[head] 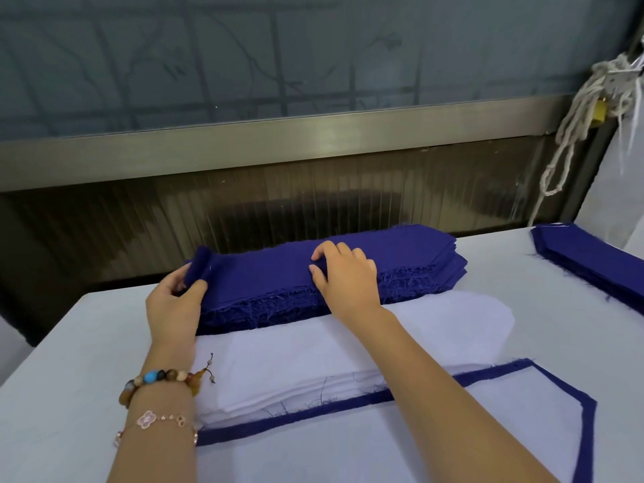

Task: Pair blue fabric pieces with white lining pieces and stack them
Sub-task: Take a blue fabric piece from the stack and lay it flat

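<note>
- Lying across the far middle of the table (69,343), the blue pile (418,284) runs left to right, its near edge frayed; both hands are on the top blue piece (258,270).
- The left end of that top piece is turned up into a small fold, and this fold sits between the thumb and fingers of the left hand (172,301).
- The left fingers (174,277) curl behind the fold while the thumb presses its near face, so this hand pinches the cloth.
- The right hand (345,277) sits on the same piece, right of its middle. Its bent fingertips (319,253) rest on the top surface and its thumb lies at the frayed near edge, nipping the cloth between them.
- Both forearms reach away from the near edge of the table, with the palms turned down. The left wrist wears a bead bracelet (160,378) and a thin chain bracelet (153,420).
- The right forearm crosses over the white lining pile (296,350), which lies just near of the blue pile and touches it along its length.
- Nearest of all lies a matched pair (383,444): a white piece laid on a blue one, with a blue border showing along the far and right edges.
- A second blue pile (592,256) lies at the far right of the table, well apart from the hands.
- A knotted pale cord (575,116) hangs at the far right, by the window frame.
</note>
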Action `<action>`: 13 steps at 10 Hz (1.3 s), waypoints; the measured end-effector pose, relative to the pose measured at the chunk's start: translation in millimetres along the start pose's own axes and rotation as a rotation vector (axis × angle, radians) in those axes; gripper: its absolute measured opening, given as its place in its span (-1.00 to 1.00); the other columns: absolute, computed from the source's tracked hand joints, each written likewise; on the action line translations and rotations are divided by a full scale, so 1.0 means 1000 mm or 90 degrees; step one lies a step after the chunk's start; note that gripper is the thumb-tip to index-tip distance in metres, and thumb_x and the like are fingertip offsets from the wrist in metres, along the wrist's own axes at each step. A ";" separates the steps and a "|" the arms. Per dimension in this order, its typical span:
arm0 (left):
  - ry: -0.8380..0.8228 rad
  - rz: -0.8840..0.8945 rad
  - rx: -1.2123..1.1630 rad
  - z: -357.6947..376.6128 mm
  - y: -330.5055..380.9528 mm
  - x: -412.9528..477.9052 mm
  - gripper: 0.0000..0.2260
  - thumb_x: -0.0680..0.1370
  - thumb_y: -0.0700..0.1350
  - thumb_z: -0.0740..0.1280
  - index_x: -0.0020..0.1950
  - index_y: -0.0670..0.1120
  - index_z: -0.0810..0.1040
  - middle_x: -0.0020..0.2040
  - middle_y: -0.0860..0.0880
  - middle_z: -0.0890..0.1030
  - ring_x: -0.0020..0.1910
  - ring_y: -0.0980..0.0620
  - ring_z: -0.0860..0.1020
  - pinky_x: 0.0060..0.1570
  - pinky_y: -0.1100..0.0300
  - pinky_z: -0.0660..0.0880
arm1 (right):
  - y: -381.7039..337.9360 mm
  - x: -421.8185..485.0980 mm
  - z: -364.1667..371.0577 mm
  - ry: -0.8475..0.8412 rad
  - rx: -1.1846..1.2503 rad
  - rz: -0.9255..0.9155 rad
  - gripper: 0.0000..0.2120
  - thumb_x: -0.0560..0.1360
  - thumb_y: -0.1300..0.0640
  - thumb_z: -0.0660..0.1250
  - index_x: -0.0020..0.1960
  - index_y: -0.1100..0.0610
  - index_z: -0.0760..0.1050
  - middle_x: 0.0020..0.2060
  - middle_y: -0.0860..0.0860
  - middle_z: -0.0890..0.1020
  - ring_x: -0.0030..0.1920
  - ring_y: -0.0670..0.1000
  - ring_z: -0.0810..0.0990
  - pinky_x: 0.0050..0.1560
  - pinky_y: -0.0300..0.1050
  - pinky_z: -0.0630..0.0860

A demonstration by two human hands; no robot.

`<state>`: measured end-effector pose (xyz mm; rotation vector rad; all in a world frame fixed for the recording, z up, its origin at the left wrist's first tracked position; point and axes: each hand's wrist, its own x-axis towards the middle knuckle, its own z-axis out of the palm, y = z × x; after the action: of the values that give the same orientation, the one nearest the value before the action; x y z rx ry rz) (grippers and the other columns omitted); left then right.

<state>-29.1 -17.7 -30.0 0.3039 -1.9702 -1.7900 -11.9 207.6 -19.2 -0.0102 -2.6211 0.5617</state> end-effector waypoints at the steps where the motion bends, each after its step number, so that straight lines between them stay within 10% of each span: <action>1: 0.056 0.039 0.012 0.001 -0.003 -0.001 -0.77 0.54 -0.19 0.37 0.19 -0.01 0.58 0.05 -0.03 0.61 -0.01 0.03 0.56 -0.12 0.17 0.53 | 0.000 0.000 0.000 0.002 -0.003 -0.002 -0.77 0.62 -0.06 0.16 0.23 -0.02 0.39 0.13 -0.01 0.52 0.12 0.05 0.44 0.04 -0.08 0.31; 3: 0.268 0.096 0.051 -0.002 -0.001 -0.002 -0.71 0.50 0.03 0.43 0.10 -0.14 0.60 -0.09 -0.01 0.58 -0.13 0.06 0.53 -0.19 0.29 0.44 | 0.000 0.000 0.000 0.002 -0.002 -0.002 -0.77 0.62 -0.05 0.15 0.23 -0.02 0.39 0.13 -0.02 0.52 0.12 0.04 0.44 0.06 -0.08 0.32; 6: 0.287 0.144 0.132 0.000 -0.003 -0.006 -0.71 0.55 0.01 0.37 -0.01 -0.24 0.63 -0.16 -0.17 0.61 -0.19 -0.08 0.53 -0.26 0.23 0.38 | -0.001 -0.001 0.000 0.003 -0.003 -0.002 -0.77 0.62 -0.05 0.16 0.23 -0.01 0.39 0.13 -0.01 0.53 0.13 0.04 0.44 0.05 -0.08 0.32; 8: 0.275 0.217 0.177 0.001 0.005 -0.011 -0.68 0.61 -0.11 0.29 0.33 -0.21 0.52 0.01 -0.24 0.59 0.04 -0.21 0.51 0.01 0.11 0.40 | 0.000 0.000 -0.001 0.002 -0.001 0.000 -0.77 0.62 -0.06 0.16 0.23 -0.02 0.39 0.14 -0.02 0.53 0.13 0.04 0.44 0.04 -0.09 0.31; 10: 0.245 0.274 0.125 -0.002 0.011 -0.015 -0.78 0.61 -0.12 0.28 0.16 -0.17 0.63 0.10 -0.17 0.60 0.05 0.06 0.47 -0.10 0.52 0.35 | -0.001 0.000 -0.001 0.001 0.005 0.001 -0.77 0.62 -0.05 0.16 0.23 -0.02 0.40 0.14 -0.01 0.53 0.13 0.04 0.44 0.06 -0.08 0.33; 11: 0.212 0.222 0.037 -0.004 0.010 -0.014 -0.80 0.62 -0.15 0.26 0.18 -0.15 0.61 0.10 -0.12 0.64 0.10 0.02 0.58 0.05 0.38 0.47 | -0.001 0.000 -0.001 0.000 0.000 0.002 -0.77 0.62 -0.05 0.16 0.23 -0.02 0.39 0.14 -0.02 0.53 0.13 0.04 0.44 0.06 -0.08 0.32; 13: 0.171 0.084 0.315 0.001 -0.001 -0.006 -0.51 0.57 0.07 0.32 0.40 -0.20 0.45 0.33 -0.22 0.49 0.32 -0.25 0.40 0.22 -0.15 0.39 | -0.001 0.000 0.000 -0.002 0.001 0.003 -0.77 0.62 -0.05 0.16 0.24 -0.02 0.39 0.14 -0.01 0.53 0.13 0.04 0.44 0.07 -0.08 0.33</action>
<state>-25.1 -14.1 -32.2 0.5273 -2.1486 -1.0963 -11.8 206.6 -18.2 -0.0140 -2.6244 0.5665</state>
